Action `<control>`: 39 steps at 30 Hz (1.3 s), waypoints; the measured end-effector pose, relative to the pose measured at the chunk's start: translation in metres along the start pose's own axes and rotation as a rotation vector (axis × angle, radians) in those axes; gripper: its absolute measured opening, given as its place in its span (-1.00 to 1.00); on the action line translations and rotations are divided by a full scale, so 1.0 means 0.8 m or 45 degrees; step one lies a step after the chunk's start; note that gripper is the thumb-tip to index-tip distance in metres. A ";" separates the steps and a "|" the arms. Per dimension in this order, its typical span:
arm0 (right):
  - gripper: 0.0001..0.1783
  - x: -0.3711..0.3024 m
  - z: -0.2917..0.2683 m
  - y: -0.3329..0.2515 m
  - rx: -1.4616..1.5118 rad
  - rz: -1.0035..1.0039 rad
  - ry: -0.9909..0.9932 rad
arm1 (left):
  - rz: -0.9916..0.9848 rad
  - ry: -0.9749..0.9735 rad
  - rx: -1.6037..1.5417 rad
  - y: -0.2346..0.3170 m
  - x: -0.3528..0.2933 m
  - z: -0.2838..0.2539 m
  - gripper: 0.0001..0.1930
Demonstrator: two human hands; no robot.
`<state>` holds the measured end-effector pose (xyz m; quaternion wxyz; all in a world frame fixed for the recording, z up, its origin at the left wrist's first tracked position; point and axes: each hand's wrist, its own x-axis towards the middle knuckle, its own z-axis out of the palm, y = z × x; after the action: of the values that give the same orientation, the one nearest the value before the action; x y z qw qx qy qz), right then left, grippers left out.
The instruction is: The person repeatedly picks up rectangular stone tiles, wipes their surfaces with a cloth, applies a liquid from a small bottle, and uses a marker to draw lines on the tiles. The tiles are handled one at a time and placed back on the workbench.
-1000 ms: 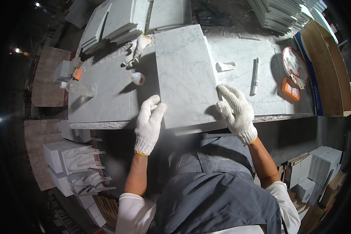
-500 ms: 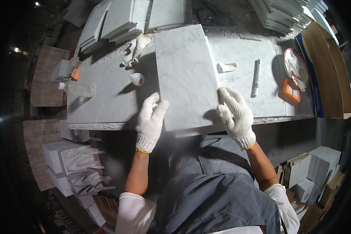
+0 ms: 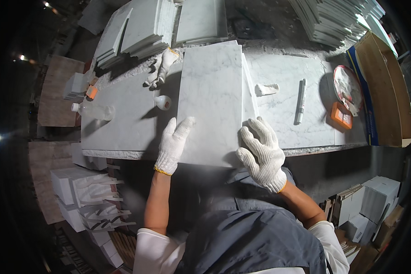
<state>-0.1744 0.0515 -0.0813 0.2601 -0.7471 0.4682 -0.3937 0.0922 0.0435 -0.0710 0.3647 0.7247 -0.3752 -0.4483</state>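
A white marble tile (image 3: pixel 210 105) with grey veins lies lengthwise in front of me, its near end jutting past the bench edge. Another pale tile (image 3: pixel 248 93) shows as a wedge under its right side. My left hand (image 3: pixel 172 144), in a white knit glove, grips the upper tile's left edge near the close corner, thumb over its face. At the right edge is my gloved right hand (image 3: pixel 262 155), its fingers spread and its thumb beside the tile. A small white bottle (image 3: pixel 162 102) sits left of the tile, close to a crumpled pair of gloves (image 3: pixel 161 67).
Tile stacks (image 3: pixel 146 27) stand along the back. To the right lie a white marker (image 3: pixel 301 101), an orange tape measure (image 3: pixel 341 115), a round red-rimmed container (image 3: pixel 347 84) and a cardboard box (image 3: pixel 383 86). A clear bottle (image 3: pixel 93 111) lies at left.
The upper tile has turned, its near end swinging left and uncovering more of the tile beneath. My right hand has moved left with it, fingers spreading. The whole view has shifted slightly.
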 end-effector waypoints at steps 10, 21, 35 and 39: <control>-0.56 0.005 -0.011 0.012 0.015 -0.105 -0.009 | 0.070 -0.033 -0.195 0.041 -0.033 0.007 -0.79; -0.64 0.008 -0.022 0.026 0.325 -0.127 -0.043 | 0.028 0.043 -0.338 0.047 -0.039 0.011 -0.70; -0.71 -0.035 -0.031 0.081 0.689 0.229 0.219 | 0.126 0.266 -0.434 0.039 -0.053 -0.006 -0.47; -0.78 -0.025 -0.029 0.064 0.604 0.257 0.284 | 0.040 0.355 -0.498 0.039 -0.068 -0.013 -0.45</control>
<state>-0.2238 0.0473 -0.1139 0.4124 -0.5669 0.4606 -0.5444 0.0773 0.0786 -0.0199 0.5533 0.6894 -0.2386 -0.4021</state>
